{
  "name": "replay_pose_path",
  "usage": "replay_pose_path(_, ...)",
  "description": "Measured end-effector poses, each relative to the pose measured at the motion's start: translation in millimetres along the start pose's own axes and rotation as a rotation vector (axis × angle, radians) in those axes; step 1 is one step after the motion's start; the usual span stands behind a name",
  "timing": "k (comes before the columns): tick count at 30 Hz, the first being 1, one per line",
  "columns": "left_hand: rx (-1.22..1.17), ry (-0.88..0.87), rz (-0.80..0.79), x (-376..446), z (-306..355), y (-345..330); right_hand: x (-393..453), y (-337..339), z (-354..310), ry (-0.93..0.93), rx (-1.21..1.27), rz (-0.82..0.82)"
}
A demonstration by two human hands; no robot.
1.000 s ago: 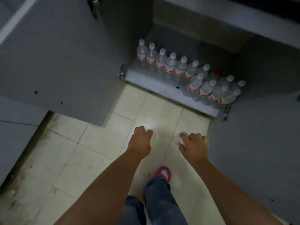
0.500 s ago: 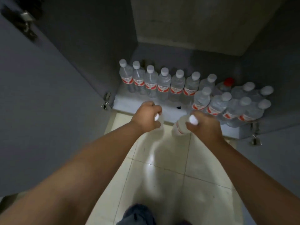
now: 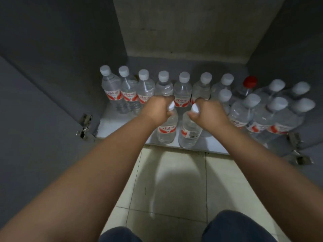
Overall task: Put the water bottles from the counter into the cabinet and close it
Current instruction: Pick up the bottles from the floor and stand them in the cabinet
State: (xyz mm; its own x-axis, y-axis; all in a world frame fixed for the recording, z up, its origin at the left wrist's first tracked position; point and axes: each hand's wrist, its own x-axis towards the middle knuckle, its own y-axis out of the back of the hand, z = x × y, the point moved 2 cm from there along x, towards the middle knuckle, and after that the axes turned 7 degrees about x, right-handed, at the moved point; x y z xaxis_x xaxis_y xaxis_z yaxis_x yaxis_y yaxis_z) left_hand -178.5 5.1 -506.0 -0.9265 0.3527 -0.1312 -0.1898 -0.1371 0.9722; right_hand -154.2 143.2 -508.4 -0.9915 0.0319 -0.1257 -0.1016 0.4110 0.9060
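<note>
You've got one clear plastic water bottle with a red-and-white label and white cap in your left hand, call it the left bottle, and a matching right bottle in your right hand. Both hands are curled round the necks right under the caps, fingers closed tight on them. Both bottles sit upright at the front edge of the grey cabinet floor, just in front of the back row of identical bottles, left of the cluster of bottles on the right.

They look full, so I'd guess a fair bit of weight hanging off a thin neck. The walls are soft plastic and will likely dent if squeezed mid-body, so the stiff neck and cap ring are the best spot to grab. Smooth plastic can slip, and a nudge could domino the neighbours. The open grey cabinet doors aren't closed yet.
</note>
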Motion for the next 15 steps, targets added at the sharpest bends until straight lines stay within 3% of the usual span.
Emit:
replay_pose_path(5,0.053,0.008,-0.064,7.0,-0.7,6.3,3.8,5.5,-0.5,0.022,-0.052,-0.122)
replay_pose_path(12,0.074,0.012,-0.073,-1.9,-2.4,7.1,1.3,26.1,10.6,0.203,-0.234,-0.3)
replay_pose_path(15,0.112,0.011,-0.064,-6.4,-4.5,3.4,1.4,29.1,11.7,0.22,-0.193,-0.369)
